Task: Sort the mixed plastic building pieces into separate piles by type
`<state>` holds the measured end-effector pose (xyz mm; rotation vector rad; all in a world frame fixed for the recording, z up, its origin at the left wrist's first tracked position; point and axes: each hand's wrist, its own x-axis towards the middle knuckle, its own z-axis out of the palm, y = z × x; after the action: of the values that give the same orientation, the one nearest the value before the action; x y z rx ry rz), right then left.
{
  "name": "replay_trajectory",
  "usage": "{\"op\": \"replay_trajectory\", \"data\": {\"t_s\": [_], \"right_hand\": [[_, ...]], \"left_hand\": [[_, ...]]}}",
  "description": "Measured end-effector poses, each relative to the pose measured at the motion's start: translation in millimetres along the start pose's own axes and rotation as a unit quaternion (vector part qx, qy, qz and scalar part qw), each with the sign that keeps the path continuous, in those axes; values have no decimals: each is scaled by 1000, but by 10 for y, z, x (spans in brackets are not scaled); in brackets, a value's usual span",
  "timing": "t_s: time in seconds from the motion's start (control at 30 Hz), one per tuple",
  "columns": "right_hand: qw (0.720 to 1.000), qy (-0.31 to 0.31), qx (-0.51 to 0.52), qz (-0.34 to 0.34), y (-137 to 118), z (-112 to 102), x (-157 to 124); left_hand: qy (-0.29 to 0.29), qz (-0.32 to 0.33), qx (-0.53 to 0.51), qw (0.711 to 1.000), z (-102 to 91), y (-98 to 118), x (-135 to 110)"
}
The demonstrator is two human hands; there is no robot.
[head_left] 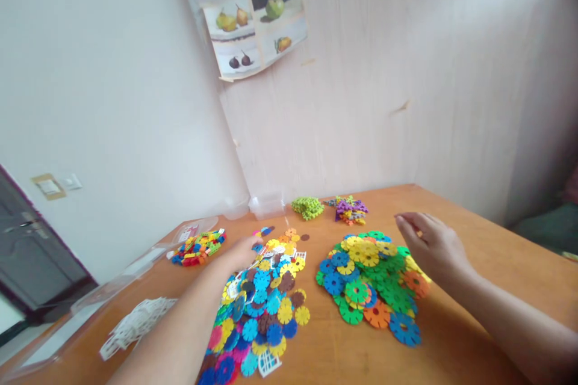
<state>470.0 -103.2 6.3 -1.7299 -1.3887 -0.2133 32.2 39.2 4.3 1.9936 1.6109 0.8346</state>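
Observation:
My left hand reaches over the far left side of a long pile of small notched discs in blue, yellow, brown and pink. Its fingertips are low among the discs and too blurred to make out a hold. White lattice window pieces lie mixed into this pile. My right hand hovers at the right edge of a heap of larger notched discs, green, yellow, blue and orange. Thumb and forefinger come together there, with nothing visible between them.
White lattice pieces lie beside my left forearm. Further back are colourful small blocks, a green pile and a purple-and-yellow pile. Clear plastic containers stand against the wall. The wooden table ends at the right.

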Motion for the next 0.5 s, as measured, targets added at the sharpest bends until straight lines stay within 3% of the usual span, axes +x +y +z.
{"op": "replay_trajectory", "data": {"t_s": [0.13, 0.33, 0.5], "right_hand": [[997, -39, -35, 62, 247, 129, 94], [993, -92, -16, 66, 189, 225, 77], [990, -115, 3, 84, 146, 242, 54]], "left_hand": [[-59, -21, 94, 994, -12, -17, 45], [-31, 6, 121, 992, 14, 76, 28], [27, 3, 99, 995, 2, 184, 11]]}}
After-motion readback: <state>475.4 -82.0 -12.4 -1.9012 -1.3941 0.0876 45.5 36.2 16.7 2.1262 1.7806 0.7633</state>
